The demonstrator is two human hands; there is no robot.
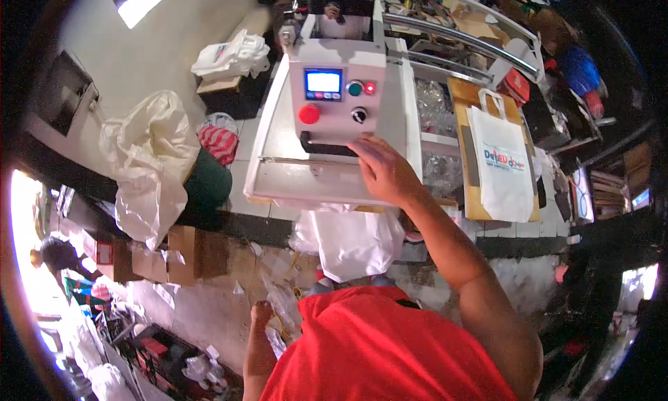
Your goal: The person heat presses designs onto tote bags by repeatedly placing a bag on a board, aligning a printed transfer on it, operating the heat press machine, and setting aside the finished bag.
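A white press machine with a control panel (339,98) stands in front of me, with a lit screen, a red knob and a black handle (327,148). My right hand (385,166) is closed round the right end of that handle. Under the machine head lies a flat white plate (278,182). My left hand (261,312) hangs low at my left side, its fingers too small and unclear to make out. White bags (355,244) hang below the plate's front edge, near my lap.
Right of the machine, a printed white bag (502,164) lies on a wooden board (473,203). Metal rails (459,36) run behind it. On the left are a large whitish sack (153,147), a green bin (210,178) and cardboard boxes (163,262). A person (66,258) is at the far left.
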